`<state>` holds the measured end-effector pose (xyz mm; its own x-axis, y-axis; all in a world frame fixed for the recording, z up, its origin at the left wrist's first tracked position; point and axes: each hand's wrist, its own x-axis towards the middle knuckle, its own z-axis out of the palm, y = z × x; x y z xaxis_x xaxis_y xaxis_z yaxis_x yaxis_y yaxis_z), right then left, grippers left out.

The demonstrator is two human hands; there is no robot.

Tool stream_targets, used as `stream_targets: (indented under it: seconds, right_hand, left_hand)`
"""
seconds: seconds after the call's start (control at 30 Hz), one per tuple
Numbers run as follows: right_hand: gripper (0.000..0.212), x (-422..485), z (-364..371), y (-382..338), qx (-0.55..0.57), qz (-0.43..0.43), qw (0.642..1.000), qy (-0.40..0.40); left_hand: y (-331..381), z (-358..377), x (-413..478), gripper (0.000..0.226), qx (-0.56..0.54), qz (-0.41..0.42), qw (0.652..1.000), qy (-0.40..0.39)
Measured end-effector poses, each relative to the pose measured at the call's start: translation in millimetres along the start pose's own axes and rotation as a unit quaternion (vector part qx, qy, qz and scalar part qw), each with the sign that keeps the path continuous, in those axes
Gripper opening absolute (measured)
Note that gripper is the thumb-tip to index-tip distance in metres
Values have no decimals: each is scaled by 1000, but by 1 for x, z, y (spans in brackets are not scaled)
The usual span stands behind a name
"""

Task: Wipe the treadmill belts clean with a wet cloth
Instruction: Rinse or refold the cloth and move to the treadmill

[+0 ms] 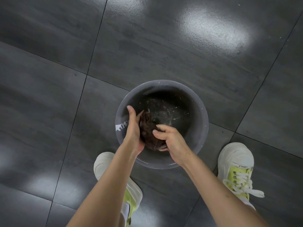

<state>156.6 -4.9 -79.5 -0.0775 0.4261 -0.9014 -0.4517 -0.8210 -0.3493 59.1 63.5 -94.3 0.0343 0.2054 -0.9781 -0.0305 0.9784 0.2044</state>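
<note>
A dark brown wet cloth [148, 130] is bunched up between both hands, above the water in a round grey basin [202, 112] on the floor. My left hand [133, 126] holds the cloth from the left side, fingers wrapped behind it. My right hand [168, 138] grips it from the right, thumb on top and fingers curled under. Drops and ripples mark the water surface beyond the cloth. No treadmill is in view.
The basin stands on dark glossy floor tiles [164, 46] with thin grout lines and bright light reflections. My two white and yellow sneakers, the left one [105, 166] and the right one [236, 169], flank the basin's near side.
</note>
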Motion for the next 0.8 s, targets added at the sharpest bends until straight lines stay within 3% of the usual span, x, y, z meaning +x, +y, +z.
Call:
stream_targets:
  seconds: [0.13,0.27,0.43,0.6,0.8]
  right_hand:
    - [13,1,5,-5,116,-5,988,99]
    - [46,4,13,-3,237,14,965,114]
    - [35,-6,28,0,106,43,975,192]
    - [54,-9,32,1,-29,3,953,300]
    - [53,-15,28,-5,-79,-58,943,317]
  left_hand:
    - [-9,13,-19,78,-13,32,997,70]
    - [-11,26,-35,39,30,72,994,71]
    - [-12,30,-44,16,23,125,989,73]
    - [-18,39,-57,17,-58,120,989,68]
    - [-15,47,-60,38,-24,128,986,105]
